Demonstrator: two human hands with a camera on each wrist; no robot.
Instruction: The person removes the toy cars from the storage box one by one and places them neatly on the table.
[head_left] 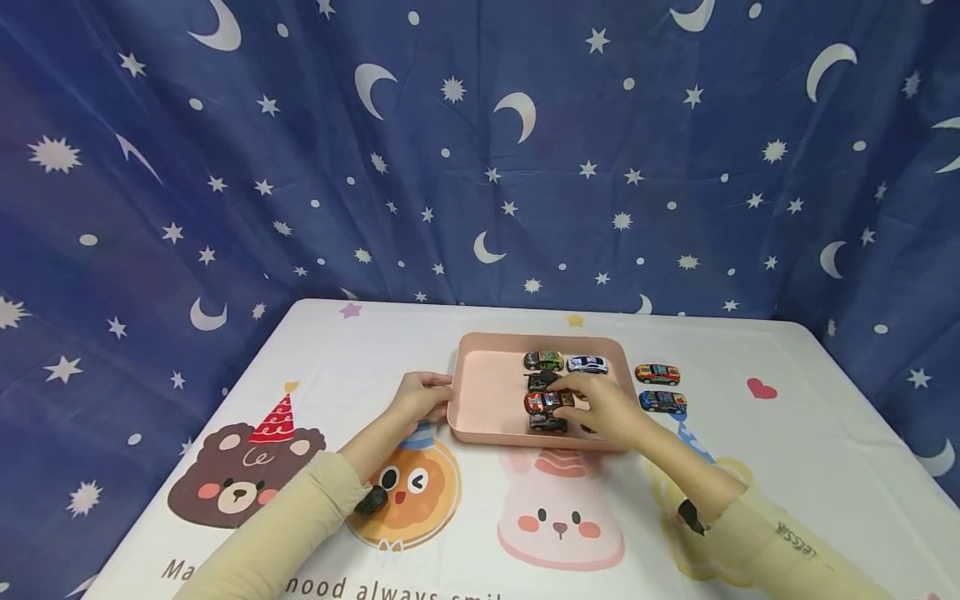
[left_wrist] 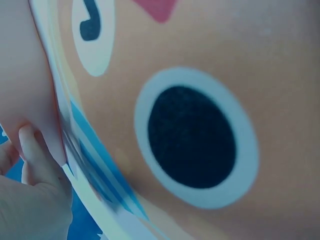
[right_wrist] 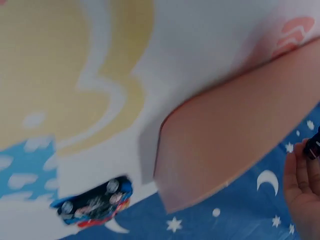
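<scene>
A shallow pink tray (head_left: 487, 392) lies on the table with several toy cars in its right part. At its left rim my left hand (head_left: 422, 396) grips the edge; the left wrist view shows the thumb and fingers (left_wrist: 37, 160) at the tray wall (left_wrist: 30, 90). My right hand (head_left: 607, 408) reaches over the tray and pinches a red toy car (head_left: 550, 402) between thumb and fingers. Near it are a green toy car (head_left: 543, 360), a white toy car (head_left: 587, 364), a black toy vehicle (head_left: 542, 381) and a dark toy car (head_left: 548, 422). Another is mostly hidden beneath the right hand.
Outside the tray's right side, an orange-red toy car (head_left: 657, 374) and a blue toy car (head_left: 663, 402) stand on the table. The white tablecloth (head_left: 360, 358) has printed cartoon animals. A blue curtain (head_left: 420, 167) with moons and stars hangs behind.
</scene>
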